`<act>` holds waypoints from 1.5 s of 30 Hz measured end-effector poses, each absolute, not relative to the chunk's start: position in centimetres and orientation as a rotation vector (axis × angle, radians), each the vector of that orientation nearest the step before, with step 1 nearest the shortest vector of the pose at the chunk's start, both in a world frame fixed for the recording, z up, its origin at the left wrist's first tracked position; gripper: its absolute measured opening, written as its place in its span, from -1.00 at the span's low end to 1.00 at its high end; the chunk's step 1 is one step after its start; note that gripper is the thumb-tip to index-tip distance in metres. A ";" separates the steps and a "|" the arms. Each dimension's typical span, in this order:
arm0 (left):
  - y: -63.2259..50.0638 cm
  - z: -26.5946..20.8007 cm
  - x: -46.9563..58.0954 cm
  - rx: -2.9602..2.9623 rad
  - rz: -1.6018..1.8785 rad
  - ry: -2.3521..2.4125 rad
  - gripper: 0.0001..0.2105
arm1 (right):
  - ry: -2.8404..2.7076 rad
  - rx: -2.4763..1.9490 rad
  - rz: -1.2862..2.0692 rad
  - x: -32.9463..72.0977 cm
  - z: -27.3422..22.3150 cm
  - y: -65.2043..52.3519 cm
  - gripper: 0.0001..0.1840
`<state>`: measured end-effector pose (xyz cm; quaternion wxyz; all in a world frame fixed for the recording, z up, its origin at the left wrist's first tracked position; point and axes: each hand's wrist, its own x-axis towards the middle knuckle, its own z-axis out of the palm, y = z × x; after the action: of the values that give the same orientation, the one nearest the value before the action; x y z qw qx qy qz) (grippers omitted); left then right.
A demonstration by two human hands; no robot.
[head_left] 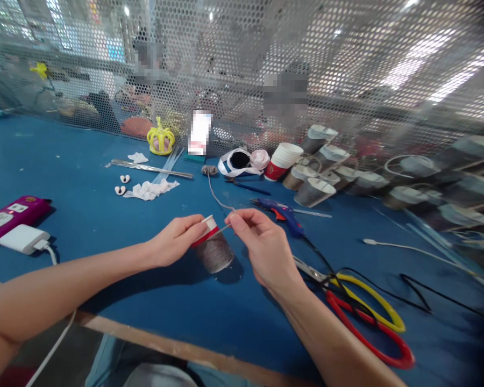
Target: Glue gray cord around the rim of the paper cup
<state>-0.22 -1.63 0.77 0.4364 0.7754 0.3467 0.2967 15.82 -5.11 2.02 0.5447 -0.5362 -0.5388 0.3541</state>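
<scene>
My left hand (180,237) is closed round the upper part of a paper cup (215,252), which is tilted over the blue table. Grey-brown yarn covers the cup's lower part, and a red and white band shows near its rim. Between the thumb and fingers of my right hand (262,239) is a strand of grey yarn (215,196), pinched just right of the cup. One end of the strand lies against the cup at the red band. Its other end runs back to a small yarn bundle (210,170).
A blue glue gun (284,212) and scissors with red and yellow handles (371,317) lie at right. Behind them stand stacked paper cups (282,161) and several yarn-wrapped cups (314,192). A purple power strip (18,212) is at left; a perforated screen (234,64) borders the back.
</scene>
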 end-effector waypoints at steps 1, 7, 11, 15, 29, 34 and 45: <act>-1.6 0.8 -0.2 1.905 0.734 0.864 -0.73 | -1.285 -1.294 0.824 15.8 2.1 -5.2 -0.82; -1.7 0.8 -0.1 1.922 0.706 0.860 -0.73 | -1.332 -1.344 0.750 15.9 2.1 -5.2 -0.79; -1.9 0.8 -0.4 1.961 0.711 0.830 -0.73 | -1.355 -1.400 0.726 16.2 1.7 -4.8 -0.76; -2.0 0.9 -0.5 1.983 0.725 0.789 -0.73 | -1.357 -1.426 0.750 16.2 1.5 -4.6 -0.75; -2.1 0.4 -1.0 2.038 0.810 0.683 -0.74 | -1.339 -1.411 0.862 15.9 1.0 -4.8 -0.73; -2.1 0.2 -1.1 2.040 0.824 0.663 -0.74 | -1.340 -1.413 0.884 15.8 1.0 -4.9 -0.74; -2.2 0.2 -1.2 2.048 0.846 0.617 -0.75 | -1.350 -1.393 0.917 15.7 0.7 -4.8 -0.74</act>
<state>-1.16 -2.16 0.22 0.4085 0.8127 0.2450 0.3356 15.66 -4.81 0.74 0.4778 -0.5704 -0.5527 0.3753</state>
